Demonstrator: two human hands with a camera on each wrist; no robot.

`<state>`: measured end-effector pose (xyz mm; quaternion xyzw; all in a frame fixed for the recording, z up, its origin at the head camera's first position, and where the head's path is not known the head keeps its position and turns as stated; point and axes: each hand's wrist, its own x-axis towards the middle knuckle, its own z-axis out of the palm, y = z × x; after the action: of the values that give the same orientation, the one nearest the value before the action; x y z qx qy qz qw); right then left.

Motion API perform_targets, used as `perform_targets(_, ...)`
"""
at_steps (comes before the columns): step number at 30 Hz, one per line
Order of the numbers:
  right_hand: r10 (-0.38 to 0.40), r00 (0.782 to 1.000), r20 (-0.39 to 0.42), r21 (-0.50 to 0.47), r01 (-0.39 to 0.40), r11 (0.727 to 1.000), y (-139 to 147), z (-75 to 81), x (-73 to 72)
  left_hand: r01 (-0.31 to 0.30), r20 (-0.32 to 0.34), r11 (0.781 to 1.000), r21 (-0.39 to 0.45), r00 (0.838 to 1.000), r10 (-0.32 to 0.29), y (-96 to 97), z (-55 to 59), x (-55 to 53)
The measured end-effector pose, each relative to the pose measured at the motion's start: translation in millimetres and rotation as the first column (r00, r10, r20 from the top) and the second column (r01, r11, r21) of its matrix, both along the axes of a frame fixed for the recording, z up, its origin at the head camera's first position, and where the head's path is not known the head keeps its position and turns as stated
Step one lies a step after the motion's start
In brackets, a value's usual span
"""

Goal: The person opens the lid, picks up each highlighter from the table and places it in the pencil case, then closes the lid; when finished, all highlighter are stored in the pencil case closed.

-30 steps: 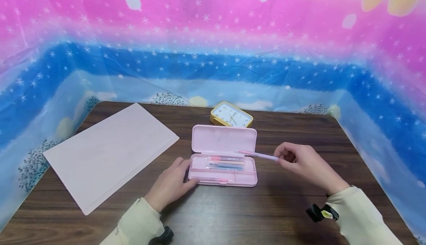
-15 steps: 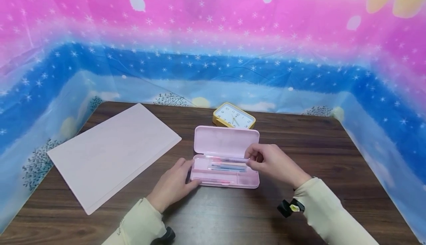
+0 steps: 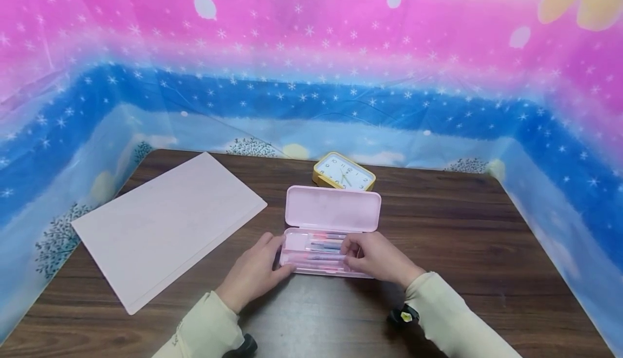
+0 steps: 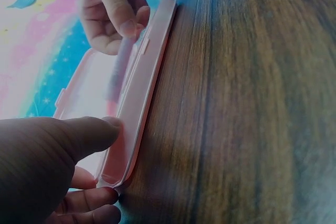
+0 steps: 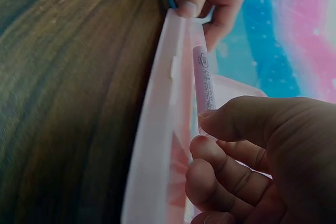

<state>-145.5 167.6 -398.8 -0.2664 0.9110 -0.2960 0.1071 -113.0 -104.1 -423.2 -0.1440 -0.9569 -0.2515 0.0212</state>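
A pink pencil case (image 3: pixel 333 208) lies on the table with its lid raised. Several pens (image 3: pixel 325 245) are in its back compartment. My left hand (image 3: pixel 253 271) grips the left end of the case, thumb on the front rim and fingers at the end wall. Between thumb and fingertips, my right hand (image 3: pixel 382 255) pinches a pale purple pen (image 5: pixel 203 80) by its right end. That pen is low over the front compartment, roughly parallel to the case's long side. Another pen lies in the same compartment. My right hand hides the case's right part in the head view.
A yellow-framed clock (image 3: pixel 344 172) sits right behind the lid. To the left lies a large pale pink flat folder or board (image 3: pixel 170 228). The dark wood table (image 3: pixel 467 223) is bordered by a patterned cloth (image 3: pixel 311 60) at the back and sides.
My right hand has carried the pen leftward from the right of the case, over the back compartment, then down to the front compartment. My left hand has stayed on the case's left end.
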Motion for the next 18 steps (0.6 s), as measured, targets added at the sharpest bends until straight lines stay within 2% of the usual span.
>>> perform_targets(4,0.003,1.000,-0.027,0.013,-0.002,1.000,-4.7,-5.4,0.0,-0.001,-0.001,1.000,0.005,1.000,0.001,0.1,-0.1,-0.1)
perform_targets(10,-0.038,0.999,0.012,0.032,0.038,0.999,-7.5,-8.1,1.1,-0.003,0.009,1.000,0.003,1.000,0.003,0.8,-0.1,0.0)
perform_targets(18,-0.058,0.998,0.030,-0.017,0.058,0.998,-2.7,-0.9,-0.2,-0.006,0.010,1.000,0.001,1.000,0.006,1.3,-0.4,-0.5)
